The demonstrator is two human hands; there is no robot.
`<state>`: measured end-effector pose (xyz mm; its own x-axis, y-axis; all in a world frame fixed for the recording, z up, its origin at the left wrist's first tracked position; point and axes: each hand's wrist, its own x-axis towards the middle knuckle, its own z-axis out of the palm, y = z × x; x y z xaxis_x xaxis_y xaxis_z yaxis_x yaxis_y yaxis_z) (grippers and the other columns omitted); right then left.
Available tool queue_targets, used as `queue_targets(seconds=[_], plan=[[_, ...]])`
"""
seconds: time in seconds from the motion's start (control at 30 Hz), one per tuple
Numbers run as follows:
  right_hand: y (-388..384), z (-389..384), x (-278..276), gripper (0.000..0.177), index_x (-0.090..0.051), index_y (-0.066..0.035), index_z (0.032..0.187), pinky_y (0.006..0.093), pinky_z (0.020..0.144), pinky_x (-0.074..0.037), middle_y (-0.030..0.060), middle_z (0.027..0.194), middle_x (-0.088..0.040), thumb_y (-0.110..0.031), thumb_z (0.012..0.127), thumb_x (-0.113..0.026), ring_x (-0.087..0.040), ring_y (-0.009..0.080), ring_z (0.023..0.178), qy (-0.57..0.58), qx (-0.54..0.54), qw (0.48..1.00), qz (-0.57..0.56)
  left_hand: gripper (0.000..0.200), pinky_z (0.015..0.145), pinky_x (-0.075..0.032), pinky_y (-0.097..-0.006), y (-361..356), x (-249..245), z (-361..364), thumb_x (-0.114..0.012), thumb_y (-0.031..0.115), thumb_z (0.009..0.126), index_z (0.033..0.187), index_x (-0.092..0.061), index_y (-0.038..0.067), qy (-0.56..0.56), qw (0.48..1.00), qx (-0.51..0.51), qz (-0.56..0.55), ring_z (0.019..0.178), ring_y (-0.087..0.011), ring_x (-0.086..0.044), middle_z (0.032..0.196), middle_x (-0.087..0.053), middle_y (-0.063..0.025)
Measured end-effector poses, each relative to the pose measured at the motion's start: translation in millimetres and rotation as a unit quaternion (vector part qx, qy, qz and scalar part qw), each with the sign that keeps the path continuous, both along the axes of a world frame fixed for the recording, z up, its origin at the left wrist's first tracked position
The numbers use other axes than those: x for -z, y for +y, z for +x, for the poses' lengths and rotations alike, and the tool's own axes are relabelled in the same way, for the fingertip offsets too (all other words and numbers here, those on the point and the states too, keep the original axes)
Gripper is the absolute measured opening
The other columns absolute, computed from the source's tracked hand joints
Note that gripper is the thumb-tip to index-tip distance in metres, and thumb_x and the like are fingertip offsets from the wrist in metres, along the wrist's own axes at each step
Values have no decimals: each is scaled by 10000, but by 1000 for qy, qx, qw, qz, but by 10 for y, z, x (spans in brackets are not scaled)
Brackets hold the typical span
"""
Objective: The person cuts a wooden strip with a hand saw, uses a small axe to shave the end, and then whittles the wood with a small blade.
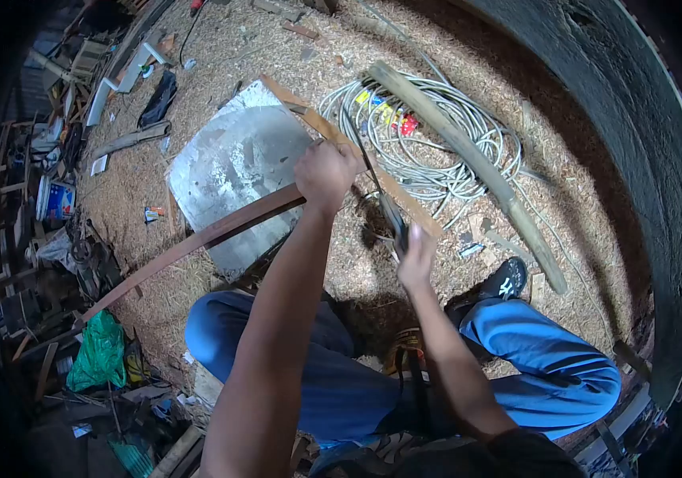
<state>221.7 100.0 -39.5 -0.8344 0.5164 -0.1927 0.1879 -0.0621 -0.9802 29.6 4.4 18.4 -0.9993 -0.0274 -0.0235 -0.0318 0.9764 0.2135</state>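
My left hand is closed round the end of a long reddish wooden strip, which runs down to the left across a grey-white metal sheet. My right hand is wrapped round the dark handle of a hand saw. The saw's thin blade points up and away, passing just right of my left hand, close to the strip's end. A flat light-brown board lies diagonally beneath the saw and beside both hands.
Beyond my hands lie a coil of grey cable and a long wooden pole on the sawdust floor. Wood scraps, a green bag and a bucket are at the left. A dark curved wall stands at the right.
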Motion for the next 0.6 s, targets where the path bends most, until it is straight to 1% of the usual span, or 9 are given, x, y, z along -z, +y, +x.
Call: queue_targets(seconds=[0.07, 0.13, 0.2, 0.23, 0.3, 0.37, 0.4, 0.47, 0.6], plan=[[80, -142, -111, 379, -534, 11, 874, 325, 665, -412, 49, 776, -525, -303, 1060, -431, -473, 151, 700, -60, -48, 995, -58, 402, 732, -558, -466, 1, 11, 19, -575, 367, 853, 801, -742, 5, 0, 1000, -4, -7, 770, -393, -705, 807, -705, -231], [39, -20, -32, 354, -543, 21, 903, 321, 625, -409, 40, 740, -516, -272, 1059, -419, -457, 156, 651, -20, -109, 992, 66, 407, 733, -558, -466, 10, 4, -25, -578, 369, 851, 803, -741, -1, 5, 1000, -13, -11, 771, -395, -705, 811, -704, -234], [-153, 459, 106, 336, -556, 45, 926, 312, 563, -392, 39, 697, -508, -224, 1056, -403, -426, 156, 576, 70, 8, 990, 119, 417, 733, -557, -468, -15, 28, -45, -583, 377, 850, 797, -740, -6, -14, 1000, -7, 10, 764, -395, -705, 796, -702, -234], [-70, 923, 423, 307, -553, 67, 1023, 319, 650, -437, 79, 801, -560, -197, 1056, -401, -491, 162, 679, -1, -75, 994, 73, 417, 733, -557, -468, -21, 18, -45, -583, 377, 850, 797, -740, -6, -13, 1000, -11, 12, 764, -395, -705, 796, -702, -234], [-199, 1072, 446, 298, -549, 59, 1052, 310, 694, -457, 101, 842, -574, -207, 1056, -416, -523, 154, 732, 77, 29, 970, 227, 418, 729, -555, -473, -11, 0, -39, -580, 380, 852, 784, -740, 0, 2, 1000, -1, 21, 754, -393, -704, 780, -700, -232], [-209, 1148, 676, 296, -550, 47, 1043, 294, 704, -472, 111, 836, -581, -221, 1056, -426, -543, 143, 732, 42, 52, 993, 98, 420, 725, -554, -474, -15, 46, -45, -576, 380, 853, 775, -739, 1, 13, 1000, -2, 17, 746, -393, -704, 771, -699, -230], [-253, 741, 329, 195, -573, 29, 924, 328, 558, -383, 69, 672, -510, -121, 1018, -493, -457, 160, 589, 104, 122, 979, 129, 421, 721, -554, -475, -12, 68, -43, -572, 380, 853, 765, -738, 3, 24, 1000, -1, 14, 739, -394, -703, 762, -698, -227], [-84, 149, -113, 446, -442, -27, 644, 348, 516, -293, 22, 571, -405, -236, 1037, -432, -379, 137, 552, 31, 19, 999, 17, 418, 730, -554, -475, -10, 61, -14, -571, 378, 853, 775, -738, 2, 17, 1000, -3, 10, 754, -395, -703, 778, -700, -228], [-44, -42, -165, 428, -464, -13, 687, 372, 511, -320, 41, 558, -407, -255, 1037, -423, -391, 145, 534, -2, -14, 999, 38, 411, 764, -552, -478, -3, 0, -39, -569, 375, 850, 818, -738, 1, -9, 1000, -15, -8, 805, -398, -703, 830, -708, -235]])
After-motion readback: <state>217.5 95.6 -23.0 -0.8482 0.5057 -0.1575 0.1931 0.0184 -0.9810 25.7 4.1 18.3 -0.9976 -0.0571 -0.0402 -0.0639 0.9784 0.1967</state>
